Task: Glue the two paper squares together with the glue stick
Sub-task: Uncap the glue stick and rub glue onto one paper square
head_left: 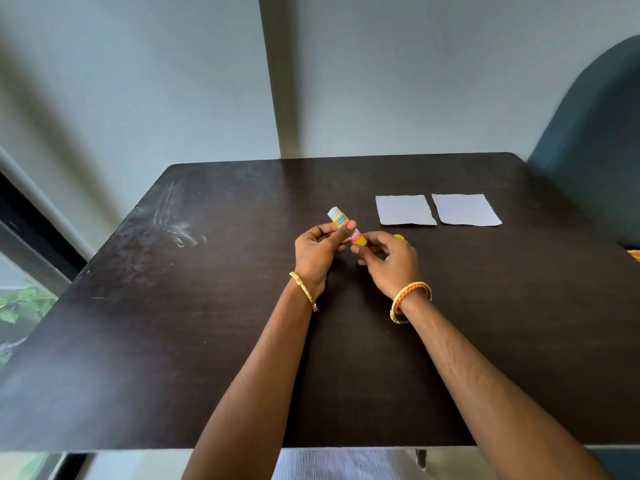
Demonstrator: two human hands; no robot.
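The glue stick (pixel 341 221) is a small tube with a yellow and blue label, its white tip pointing up and to the left, uncapped. My left hand (pixel 317 252) grips its middle. My right hand (pixel 389 263) pinches the yellow base end of the tube. A small yellow piece, likely the cap (pixel 399 236), peeks out just behind my right hand. Two white paper squares lie flat side by side on the table beyond my hands: the left paper square (pixel 404 209) and the right paper square (pixel 465 209), a narrow gap between them.
The dark wooden table (pixel 173 323) stands against a pale wall. A dark teal chair back (pixel 595 140) rises at the right. A window with green leaves (pixel 20 306) is at the left. Both wrists wear bangles.
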